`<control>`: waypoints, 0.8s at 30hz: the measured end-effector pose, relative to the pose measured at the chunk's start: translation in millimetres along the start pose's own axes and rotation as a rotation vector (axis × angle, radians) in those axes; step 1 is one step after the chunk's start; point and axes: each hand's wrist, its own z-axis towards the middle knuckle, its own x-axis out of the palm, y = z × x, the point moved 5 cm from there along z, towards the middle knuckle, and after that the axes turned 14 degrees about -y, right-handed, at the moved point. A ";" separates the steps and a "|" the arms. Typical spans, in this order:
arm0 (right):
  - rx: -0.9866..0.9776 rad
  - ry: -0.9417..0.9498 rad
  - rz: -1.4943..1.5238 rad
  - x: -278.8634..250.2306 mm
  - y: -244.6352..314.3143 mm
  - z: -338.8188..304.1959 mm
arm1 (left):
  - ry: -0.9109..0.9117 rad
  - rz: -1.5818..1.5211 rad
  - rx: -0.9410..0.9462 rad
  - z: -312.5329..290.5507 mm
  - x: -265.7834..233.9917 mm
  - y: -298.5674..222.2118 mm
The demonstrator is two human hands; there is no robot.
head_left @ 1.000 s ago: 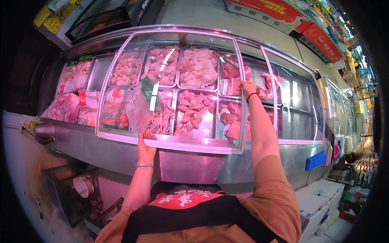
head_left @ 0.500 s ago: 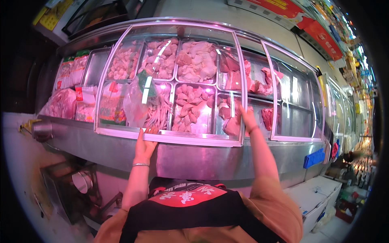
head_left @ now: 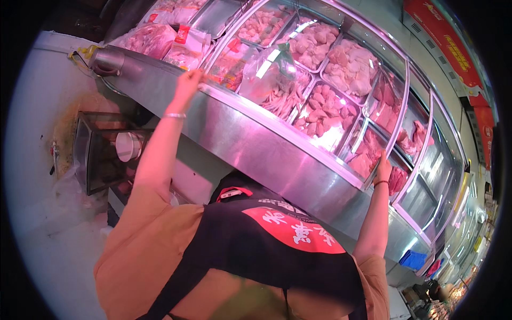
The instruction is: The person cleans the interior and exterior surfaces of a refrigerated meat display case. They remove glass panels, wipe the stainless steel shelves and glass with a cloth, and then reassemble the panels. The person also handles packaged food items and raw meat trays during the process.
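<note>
A glass panel [head_left: 277, 58] in a pale metal frame lies over part of a refrigerated meat case. My left hand [head_left: 189, 87] is at the frame's near left corner, its fingers closed over the edge. My right hand [head_left: 383, 169] grips the right side of the frame near its front corner. Beneath the glass, metal trays hold poultry pieces [head_left: 352, 66], small meat chunks [head_left: 326, 111] and chicken feet [head_left: 280, 98], the feet partly covered by a clear plastic bag [head_left: 261, 74]. Red meat cuts [head_left: 368, 152] lie nearest my right hand.
A second framed glass panel [head_left: 434, 170] covers the case's right end. Bagged meat [head_left: 152, 40] sits at its left end. The steel front ledge [head_left: 256, 141] runs before me. A blue cloth [head_left: 413, 260] hangs at the right, and a dark metal-framed stand [head_left: 101, 154] is below left.
The view has tilted. My left hand has moved left along the near edge to the panel's corner. My right hand has slid nearer along its right side.
</note>
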 end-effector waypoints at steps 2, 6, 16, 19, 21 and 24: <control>-0.053 -0.023 0.026 0.2 -0.9 3.3 | -0.111 0.032 0.291 36.8 -9.4 4.4; -0.501 -0.321 -0.121 -0.2 3.3 11.8 | -0.074 0.216 0.258 88.1 -0.1 35.8; -0.220 -0.295 -0.014 -6.1 -14.9 10.9 | 0.166 0.154 0.144 138.5 42.7 44.5; -0.468 -0.374 -0.054 -1.9 -7.9 61.7 | 0.103 0.134 0.049 171.1 61.8 58.2; -0.313 -0.318 -0.073 11.5 9.0 52.6 | 0.074 0.192 -0.041 171.1 79.7 51.8; -0.147 -0.325 -0.104 9.1 28.1 37.1 | 0.068 0.174 -0.096 149.3 102.0 26.4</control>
